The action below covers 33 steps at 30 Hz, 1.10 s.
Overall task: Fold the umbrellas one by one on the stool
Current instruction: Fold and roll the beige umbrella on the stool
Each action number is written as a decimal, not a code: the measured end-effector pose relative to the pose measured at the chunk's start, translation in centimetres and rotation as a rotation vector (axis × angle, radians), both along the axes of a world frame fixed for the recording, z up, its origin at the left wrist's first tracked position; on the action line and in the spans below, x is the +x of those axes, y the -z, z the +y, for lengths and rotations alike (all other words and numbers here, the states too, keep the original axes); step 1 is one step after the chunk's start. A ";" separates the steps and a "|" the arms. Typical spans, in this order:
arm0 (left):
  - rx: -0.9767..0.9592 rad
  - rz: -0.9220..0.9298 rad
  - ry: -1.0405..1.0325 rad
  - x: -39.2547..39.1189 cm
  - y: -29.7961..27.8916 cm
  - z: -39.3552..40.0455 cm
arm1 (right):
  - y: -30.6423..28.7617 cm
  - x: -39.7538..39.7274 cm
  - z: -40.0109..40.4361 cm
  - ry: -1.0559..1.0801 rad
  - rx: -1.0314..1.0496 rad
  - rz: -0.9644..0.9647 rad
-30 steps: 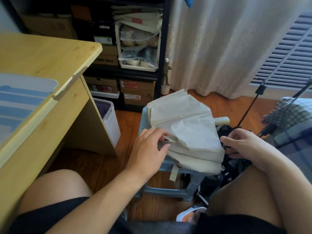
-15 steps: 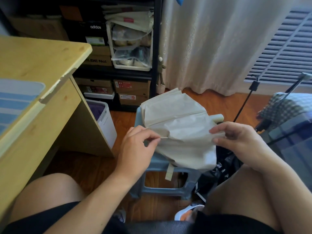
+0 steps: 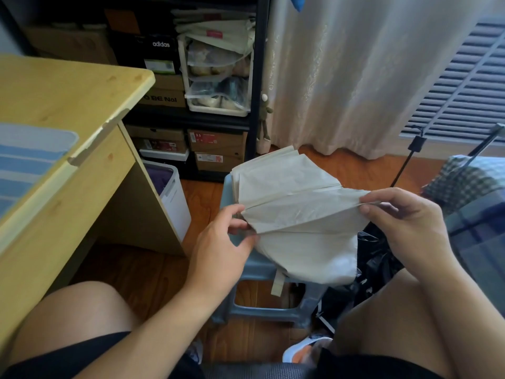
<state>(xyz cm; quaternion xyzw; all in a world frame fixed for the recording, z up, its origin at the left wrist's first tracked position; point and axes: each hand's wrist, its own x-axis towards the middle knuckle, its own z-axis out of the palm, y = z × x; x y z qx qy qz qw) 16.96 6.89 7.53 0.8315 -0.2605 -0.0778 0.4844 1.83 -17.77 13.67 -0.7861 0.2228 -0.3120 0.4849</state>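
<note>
**Beige umbrella: one canopy panel pulled taut between both hands**

The beige umbrella (image 3: 295,214) lies on the grey-blue plastic stool (image 3: 262,269) in front of the seated person, its canopy piled in loose pleats; far flaps hang over the stool's back edge, and the closure strap (image 3: 277,283) dangles off the front edge.

Handling, as a guess from the look: the fabric is thin, light & soft, w/ creases all over, so it won't hold a fold by itself. It's prob. a bit slick too, so pleats can slide apart once let go. The ribs under the seams should be the only stiff lines. Best hold seems to be along a rib seam or at the panel's hem corners, not mid-panel, where cloth just bunches. Ribs bend easily; don't yank.

Fingers:
- Left hand (image 3: 218,253): thumb & forefinger pinch the near-left end of the raised fold, other fingers loosely curled below and apart from it.
- Right hand (image 3: 404,222): thumb and fingers closed together on the right end of the same fold, knuckles up, cloth stretched taut between the 2 hands.

Handle & shaft not visible here. A dark heap (image 3: 374,258) sits on the floor just right of the stool; can't tell what it is.
</note>
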 end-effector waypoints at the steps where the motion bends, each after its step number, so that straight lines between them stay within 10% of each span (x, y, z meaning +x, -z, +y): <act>1: 0.002 -0.005 0.000 0.0 0.1 -0.1 | 0.0 0.1 0.0 0.003 0.001 -0.003; 17: -0.163 -0.424 0.053 -0.3 -1.2 -0.9 | 0.2 0.3 -1.0 0.033 -0.075 0.017; 33: -0.140 0.262 -0.210 9.8 -0.4 -6.7 | -0.7 14.9 -7.6 -0.229 0.108 0.641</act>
